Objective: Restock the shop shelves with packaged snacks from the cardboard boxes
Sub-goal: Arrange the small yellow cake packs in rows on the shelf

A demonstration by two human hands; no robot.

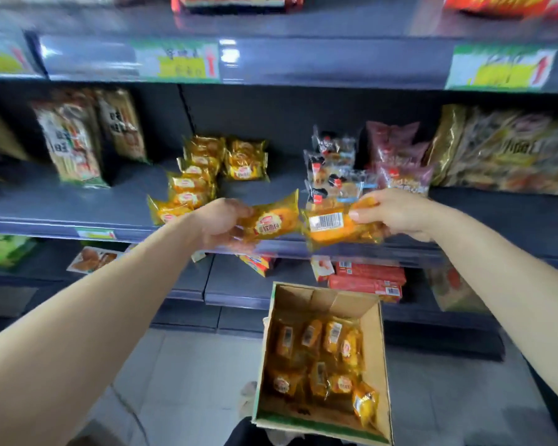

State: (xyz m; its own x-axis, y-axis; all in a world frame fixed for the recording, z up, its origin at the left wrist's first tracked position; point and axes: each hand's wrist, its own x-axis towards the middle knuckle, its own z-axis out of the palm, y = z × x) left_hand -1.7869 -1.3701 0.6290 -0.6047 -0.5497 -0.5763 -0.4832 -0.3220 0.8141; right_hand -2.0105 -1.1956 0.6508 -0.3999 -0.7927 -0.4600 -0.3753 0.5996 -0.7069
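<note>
An open cardboard box [319, 299] is seen below the hands, in front of the shelving. About ten yellow packets [332, 339] lie loose in it, some label up, some barcode up, and one leans in its near right corner. What the box rests on is hidden by its own base.

The left hand [221, 225] is closed round the end of a left packet [271, 222], label side up. The end of a right packet [335, 225] is pinched between thumb and fingers of the right hand [397, 214], barcode up. Both are held just above the front edge of the middle shelf [45, 207], nearly end to end.

On that shelf a row [190, 188] of the same yellow packets runs from the front edge towards the back, with a small stack [245, 162] beside it at the back. Clear packs [332, 169] and pink packs [397, 159] stand to the right, partly hidden by the right hand. Tall bags [74, 146] stand near the left end. The print on the price labels [178, 61] is blurred beyond reading, and goods on the top shelf [335, 24] are cut off by the frame's upper edge.
</note>
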